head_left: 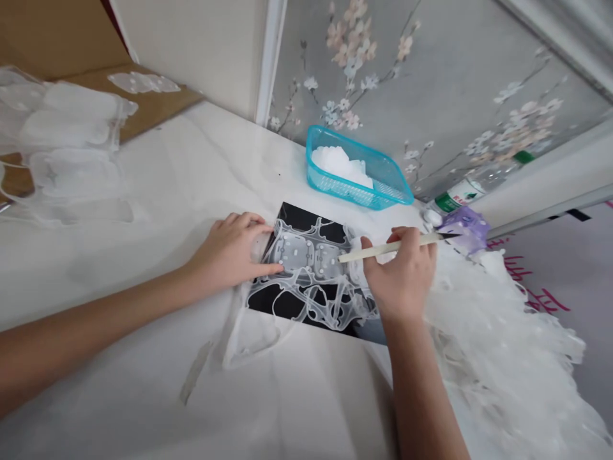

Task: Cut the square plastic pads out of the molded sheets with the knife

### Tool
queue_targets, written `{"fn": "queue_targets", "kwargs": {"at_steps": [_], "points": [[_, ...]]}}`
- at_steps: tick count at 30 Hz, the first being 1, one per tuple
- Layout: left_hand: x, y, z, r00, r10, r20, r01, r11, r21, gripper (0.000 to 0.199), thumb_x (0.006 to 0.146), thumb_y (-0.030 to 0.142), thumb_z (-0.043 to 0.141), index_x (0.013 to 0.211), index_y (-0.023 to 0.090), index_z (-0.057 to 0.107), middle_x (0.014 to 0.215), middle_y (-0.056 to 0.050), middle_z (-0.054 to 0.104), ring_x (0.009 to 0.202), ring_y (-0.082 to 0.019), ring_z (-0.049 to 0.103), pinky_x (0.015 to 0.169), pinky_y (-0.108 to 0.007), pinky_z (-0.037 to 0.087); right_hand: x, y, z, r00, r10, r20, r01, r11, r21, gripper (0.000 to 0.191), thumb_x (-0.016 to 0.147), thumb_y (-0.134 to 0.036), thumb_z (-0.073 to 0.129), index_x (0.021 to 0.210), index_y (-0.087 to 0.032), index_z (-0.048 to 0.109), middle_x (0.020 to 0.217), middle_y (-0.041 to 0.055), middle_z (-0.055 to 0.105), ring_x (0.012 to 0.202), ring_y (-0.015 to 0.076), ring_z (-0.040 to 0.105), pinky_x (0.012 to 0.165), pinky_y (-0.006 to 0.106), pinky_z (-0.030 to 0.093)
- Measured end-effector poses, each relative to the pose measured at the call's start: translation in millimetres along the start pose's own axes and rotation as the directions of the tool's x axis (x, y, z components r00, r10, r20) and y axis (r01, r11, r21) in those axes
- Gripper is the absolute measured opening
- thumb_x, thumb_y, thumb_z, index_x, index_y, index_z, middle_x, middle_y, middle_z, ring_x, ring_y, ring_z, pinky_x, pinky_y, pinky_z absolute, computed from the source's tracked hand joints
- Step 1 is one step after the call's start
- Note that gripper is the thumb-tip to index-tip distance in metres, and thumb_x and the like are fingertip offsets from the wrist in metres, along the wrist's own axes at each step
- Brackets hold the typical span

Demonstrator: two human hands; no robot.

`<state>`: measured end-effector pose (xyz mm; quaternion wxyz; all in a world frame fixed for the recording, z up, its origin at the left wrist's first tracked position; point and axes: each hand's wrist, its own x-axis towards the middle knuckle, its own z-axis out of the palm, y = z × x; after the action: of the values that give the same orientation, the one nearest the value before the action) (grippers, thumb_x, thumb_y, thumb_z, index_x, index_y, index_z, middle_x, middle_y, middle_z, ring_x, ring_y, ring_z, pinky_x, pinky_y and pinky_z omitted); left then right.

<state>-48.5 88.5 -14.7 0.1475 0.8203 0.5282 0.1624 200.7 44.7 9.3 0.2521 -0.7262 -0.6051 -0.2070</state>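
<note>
A sheet of translucent moulded silicone-like pieces with thin looping edge strips lies over a black board. My left hand rests at the sheet's left end, its fingers spread and the thumb stretched onto the sheet's edge. In my right hand is a slim pale brush with a dark pointed tip. That tip points away to the right, while the blunt handle end meets the moulded sheet or hovers just over it. My right hand partly covers the sheet's right end.
Behind the board stands a blue basket with white pieces inside. A large heap of translucent scraps lies on the right, near a purple packet and a bottle. Stacked translucent sheets are at the left. A thin strip lies in front.
</note>
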Motion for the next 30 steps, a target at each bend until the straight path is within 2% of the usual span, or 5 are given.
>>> {"fn": "queue_targets", "kwargs": {"at_steps": [2, 5, 9, 15, 30], "points": [[-1.7, 1.5, -0.7, 1.0, 0.027, -0.006, -0.027, 1.0, -0.008, 0.049, 0.068, 0.06, 0.062, 0.104, 0.026, 0.066, 0.117, -0.005, 0.058, 0.111, -0.03, 0.05, 0.096, -0.048, 0.033, -4.9, -8.9, 1.9, 0.993, -0.013, -0.113, 0.025, 0.995, 0.098, 0.023, 0.08, -0.04, 0.057, 0.086, -0.02, 0.05, 0.085, 0.0108, 0.063, 0.089, 0.0291, 0.055, 0.077, 0.043, 0.044], [-3.9, 3.4, 2.3, 0.997, 0.069, -0.037, -0.073, 0.993, -0.097, 0.031, 0.071, 0.049, 0.065, 0.091, 0.027, 0.069, 0.11, -0.003, 0.063, 0.108, -0.028, 0.052, 0.101, -0.051, 0.028, -15.3, -24.3, 9.9, 0.979, -0.201, -0.015, 0.193, 0.912, 0.363, 0.022, 0.083, -0.037, 0.056, 0.098, -0.021, 0.057, 0.095, 0.0085, 0.066, 0.093, 0.0242, 0.059, 0.081, 0.04, 0.048], [-6.6, 9.2, 6.8, 0.997, 0.049, -0.058, -0.07, 0.882, -0.467, 0.025, 0.082, 0.034, 0.055, 0.105, 0.025, 0.061, 0.098, -0.001, 0.067, 0.094, -0.02, 0.061, 0.102, -0.046, 0.031, -27.5, -38.9, 22.9, 0.824, -0.549, 0.141, 0.364, 0.703, 0.611, 0.034, 0.083, -0.033, 0.059, 0.115, -0.02, 0.056, 0.119, 0.0097, 0.062, 0.112, 0.0229, 0.055, 0.093, 0.04, 0.047], [-8.7, 18.6, 1.6, 0.968, 0.042, 0.247, 0.208, 0.415, -0.886, 0.062, 0.075, 0.028, 0.065, 0.129, 0.025, 0.035, 0.093, -0.002, 0.07, 0.089, -0.017, 0.065, 0.08, -0.029, 0.049, -34.9, -45.2, 25.7, 0.859, -0.503, 0.093, 0.352, 0.713, 0.606, 0.03, 0.087, -0.026, 0.053, 0.115, -0.017, 0.057, 0.117, 0.0128, 0.063, 0.108, 0.023, 0.06, 0.088, 0.04, 0.052], [-8.4, 19.9, -2.0, 0.978, 0.011, 0.21, 0.185, 0.431, -0.883, 0.06, 0.073, 0.028, 0.067, 0.128, 0.02, 0.043, 0.076, 0.003, 0.064, 0.069, -0.012, 0.064, 0.071, -0.028, 0.051, -37.5, -54.9, 11.3, 0.874, -0.457, 0.166, 0.211, 0.664, 0.717, 0.025, 0.09, -0.022, 0.045, 0.11, -0.019, 0.06, 0.107, 0.0094, 0.068, 0.098, 0.0205, 0.064, 0.08, 0.036, 0.054]]}}
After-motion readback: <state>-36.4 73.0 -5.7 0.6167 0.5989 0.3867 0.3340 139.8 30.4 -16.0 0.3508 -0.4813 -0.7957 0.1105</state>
